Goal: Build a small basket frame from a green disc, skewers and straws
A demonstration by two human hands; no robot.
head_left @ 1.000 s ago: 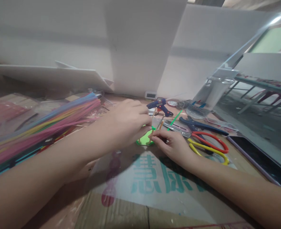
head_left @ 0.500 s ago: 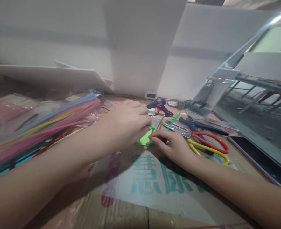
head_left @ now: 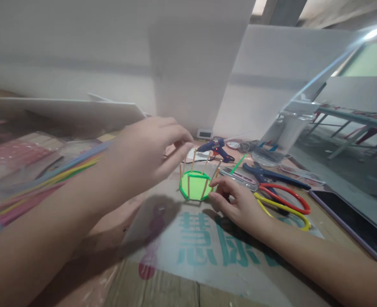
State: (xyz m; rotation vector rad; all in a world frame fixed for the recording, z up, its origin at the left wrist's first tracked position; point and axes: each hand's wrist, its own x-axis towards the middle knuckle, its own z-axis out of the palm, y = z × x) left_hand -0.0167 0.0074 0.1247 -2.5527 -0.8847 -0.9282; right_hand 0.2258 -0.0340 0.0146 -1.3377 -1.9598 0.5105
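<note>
My left grip (head_left: pixel 153 149): loosely parted near upright sticks (head_left: pixel 188 187), nothing visibly held | my right: half-curled against the green base (head_left: pixel 196 185), can't tell if pinching | base: on printed sheet (head_left: pixel 167 253) | step, I judge: setting sticks; next calls for gentle steadying

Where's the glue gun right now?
Head view, slightly right of centre: the blue glue gun lies beyond the green base with upright sticks, near the small white display device.
</note>
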